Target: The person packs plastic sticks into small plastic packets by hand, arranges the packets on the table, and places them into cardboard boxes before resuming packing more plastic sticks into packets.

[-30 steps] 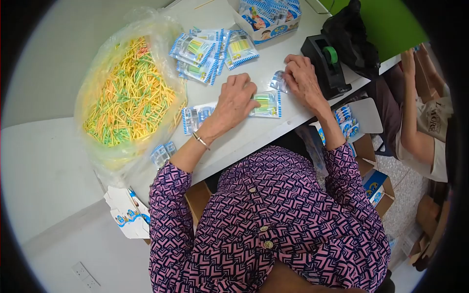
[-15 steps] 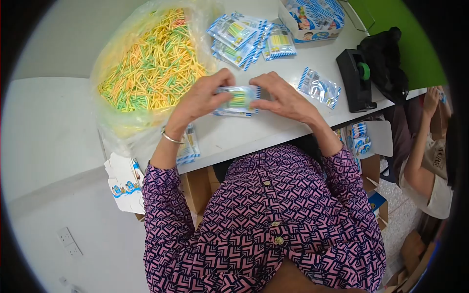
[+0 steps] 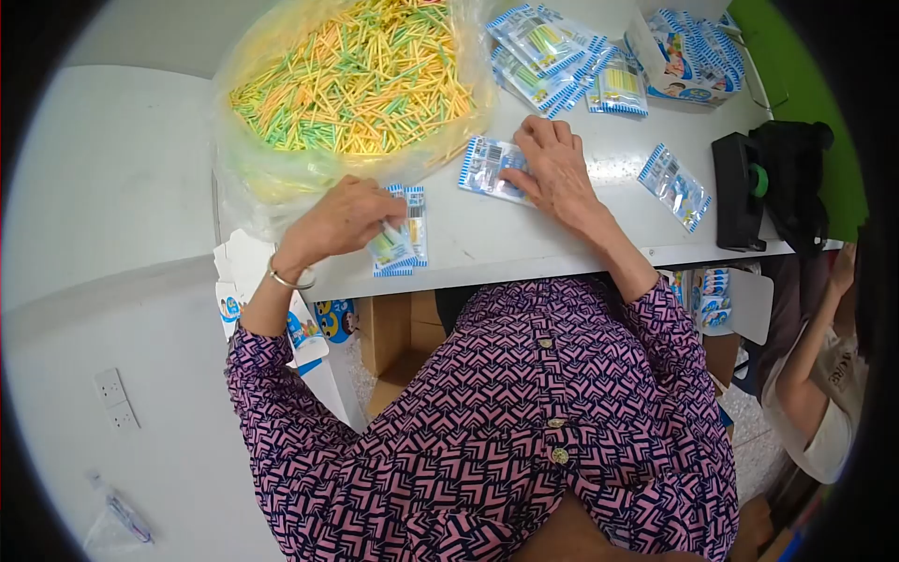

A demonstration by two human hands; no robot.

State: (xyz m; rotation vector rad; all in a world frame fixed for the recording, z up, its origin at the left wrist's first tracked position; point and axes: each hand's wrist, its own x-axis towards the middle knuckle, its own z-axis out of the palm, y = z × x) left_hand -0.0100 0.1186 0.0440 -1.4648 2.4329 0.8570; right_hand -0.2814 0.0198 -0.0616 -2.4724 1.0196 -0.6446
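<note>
My left hand (image 3: 351, 217), a bracelet at its wrist, pinches a small clear packet with pale sticks (image 3: 391, 242) over another blue-edged packet (image 3: 417, 225) near the table's front edge. With bent fingers, my right hand (image 3: 554, 170) rests on a blue and clear packet (image 3: 489, 169) lying flat; whether it grips it cannot be made out. Behind my left hand lies a large clear bag (image 3: 281, 178) full of yellow, green and orange sticks (image 3: 365, 84). One more packet (image 3: 674, 187) lies flat to the right of my right hand.
Filled packets (image 3: 543, 47) overlap at the table's back, beside an open box of packets (image 3: 688, 89). A black tape dispenser (image 3: 735, 192) and black bag (image 3: 796, 178) are at the right. Cartons (image 3: 393, 337) stand below the table. Another person's arm (image 3: 805, 361) shows at far right.
My hands have parted. The left has moved to the packets at the front left with the stick packet; the right has come down on a flat packet. The camera view has shifted left.
</note>
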